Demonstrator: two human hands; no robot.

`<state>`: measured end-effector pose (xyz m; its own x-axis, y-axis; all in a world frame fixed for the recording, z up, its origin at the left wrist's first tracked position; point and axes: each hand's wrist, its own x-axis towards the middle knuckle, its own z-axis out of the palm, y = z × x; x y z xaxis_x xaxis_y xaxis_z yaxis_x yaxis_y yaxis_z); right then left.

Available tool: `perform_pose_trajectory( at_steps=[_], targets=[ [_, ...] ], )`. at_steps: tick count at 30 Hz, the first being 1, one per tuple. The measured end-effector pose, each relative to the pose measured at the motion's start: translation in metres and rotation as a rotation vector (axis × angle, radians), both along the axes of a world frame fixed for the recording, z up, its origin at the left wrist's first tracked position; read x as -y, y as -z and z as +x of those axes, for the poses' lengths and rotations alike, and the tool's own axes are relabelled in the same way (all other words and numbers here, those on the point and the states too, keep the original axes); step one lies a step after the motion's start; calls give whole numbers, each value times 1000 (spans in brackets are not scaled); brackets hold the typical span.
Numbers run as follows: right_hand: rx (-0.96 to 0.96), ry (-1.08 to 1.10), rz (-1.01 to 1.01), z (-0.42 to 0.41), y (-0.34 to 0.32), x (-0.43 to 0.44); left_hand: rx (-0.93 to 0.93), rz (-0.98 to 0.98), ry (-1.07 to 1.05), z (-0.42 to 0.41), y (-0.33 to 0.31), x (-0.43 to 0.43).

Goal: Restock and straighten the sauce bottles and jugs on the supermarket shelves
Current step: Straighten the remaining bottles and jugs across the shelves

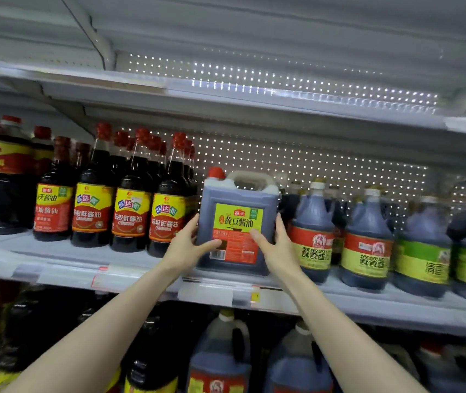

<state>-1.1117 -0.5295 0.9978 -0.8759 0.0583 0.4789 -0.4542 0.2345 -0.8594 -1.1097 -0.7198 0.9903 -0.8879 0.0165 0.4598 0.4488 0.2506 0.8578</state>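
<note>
Left hand [189,245] and right hand [275,245] grip the square soy jug [237,219] by its lower sides, thumbs on the label. Jug upright at the shelf [141,276] front, between tall bottles [166,205] left and round jugs [312,231] right. Dead ahead of me, both hands equally near; straight push back looks right.

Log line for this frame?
left hand: grips square jug | right hand: grips square jug | square jug: upright at shelf front
</note>
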Motion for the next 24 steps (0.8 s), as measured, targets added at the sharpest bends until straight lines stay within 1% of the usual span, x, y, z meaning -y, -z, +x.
perform_pose_trajectory(
  at_steps=[5, 11, 24],
  targets=[
    [-13, -70, 17, -17, 0, -10, -6, -16, 53, -19, 1, 1],
    [-50, -90, -42, -26, 6, -9, -3, -50, 126, -27, -3, 6],
    [-32, -70, 7, -43, 7, -11, 9, -76, 136, -45, -2, 7]
  ],
)
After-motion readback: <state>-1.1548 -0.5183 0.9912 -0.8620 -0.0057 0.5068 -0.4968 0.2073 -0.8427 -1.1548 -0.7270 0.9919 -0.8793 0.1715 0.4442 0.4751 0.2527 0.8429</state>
